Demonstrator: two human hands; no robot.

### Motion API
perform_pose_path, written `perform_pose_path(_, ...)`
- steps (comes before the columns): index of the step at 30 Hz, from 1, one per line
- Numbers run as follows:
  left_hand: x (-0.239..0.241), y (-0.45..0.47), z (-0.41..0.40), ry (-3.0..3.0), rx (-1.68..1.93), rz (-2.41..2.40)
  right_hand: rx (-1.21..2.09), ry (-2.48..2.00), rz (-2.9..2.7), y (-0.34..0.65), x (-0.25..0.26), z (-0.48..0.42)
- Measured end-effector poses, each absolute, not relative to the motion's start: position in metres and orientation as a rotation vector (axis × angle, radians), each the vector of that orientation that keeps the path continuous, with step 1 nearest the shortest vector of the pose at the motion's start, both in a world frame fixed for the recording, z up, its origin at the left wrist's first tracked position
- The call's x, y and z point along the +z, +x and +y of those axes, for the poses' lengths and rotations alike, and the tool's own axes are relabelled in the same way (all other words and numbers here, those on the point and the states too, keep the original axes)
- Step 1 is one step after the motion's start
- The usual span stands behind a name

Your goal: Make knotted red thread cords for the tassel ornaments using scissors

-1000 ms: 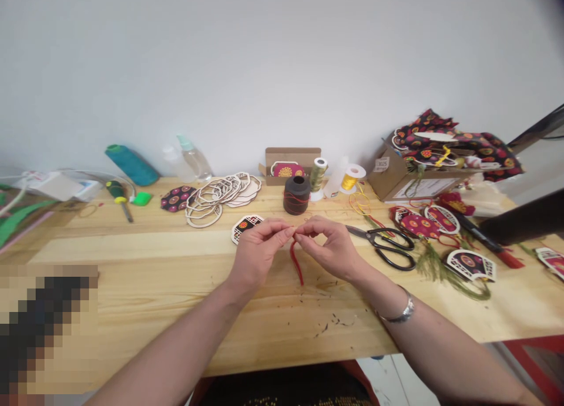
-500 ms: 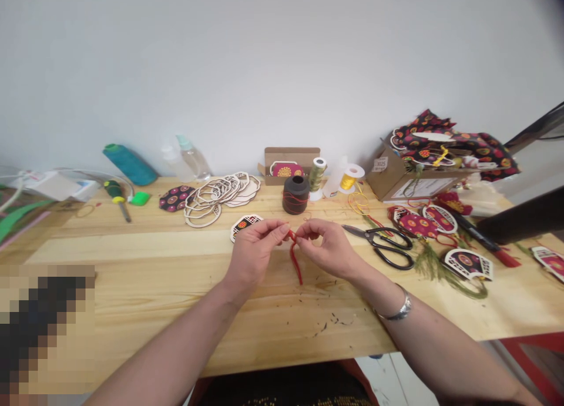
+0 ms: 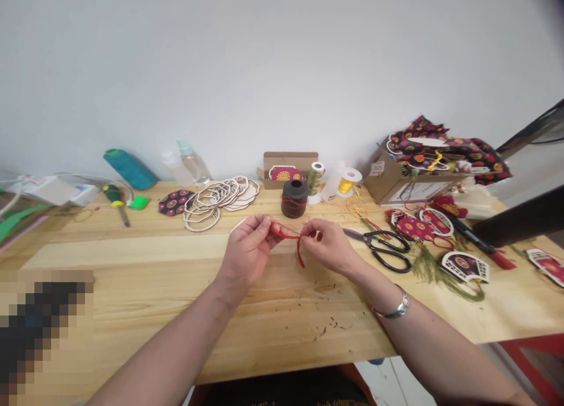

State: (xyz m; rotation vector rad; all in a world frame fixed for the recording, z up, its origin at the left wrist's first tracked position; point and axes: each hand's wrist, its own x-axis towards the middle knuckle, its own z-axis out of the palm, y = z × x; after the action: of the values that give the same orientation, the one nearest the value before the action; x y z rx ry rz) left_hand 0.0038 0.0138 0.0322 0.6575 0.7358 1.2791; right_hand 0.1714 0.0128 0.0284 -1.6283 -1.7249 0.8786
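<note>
My left hand (image 3: 247, 246) is closed, with thumb and forefinger pinching a red cord (image 3: 288, 236) above the middle of the table. To its right, my right hand (image 3: 325, 246) pinches the same cord, which runs stretched between the two hands. A short end of it hangs below my right fingertips. Just behind my left hand, a pale-rimmed ornament (image 3: 237, 225) is mostly covered. Beyond both hands stands a dark thread cone (image 3: 294, 200) with red thread around it. Black-handled scissors (image 3: 389, 248) lie right of my right hand.
Wooden cut-out frames (image 3: 207, 206), a screwdriver (image 3: 116, 205) and a teal thread cone (image 3: 130, 168) lie at the back left. Yellow thread (image 3: 348, 184) stands near a cardboard box (image 3: 388, 177) of fabric. Tasselled ornaments (image 3: 465, 267) and a black post (image 3: 515, 218) are at the right.
My hands have moved apart, with the left shifting slightly left. More red cord now shows between them, and the ornament behind my left hand is more covered.
</note>
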Motion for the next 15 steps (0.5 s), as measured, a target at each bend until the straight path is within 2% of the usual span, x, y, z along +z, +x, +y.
perform_pose_path(7, 0.035, 0.004, 0.012, 0.687, 1.254, 0.715, 0.959, -1.563, -1.495, 0.177, 0.019, 0.021)
perform_pose_path(15, 0.032, 0.003, 0.011, 0.762, 1.219, 0.826, 1.506, -0.815, -0.785, 0.179, 0.03, 0.022)
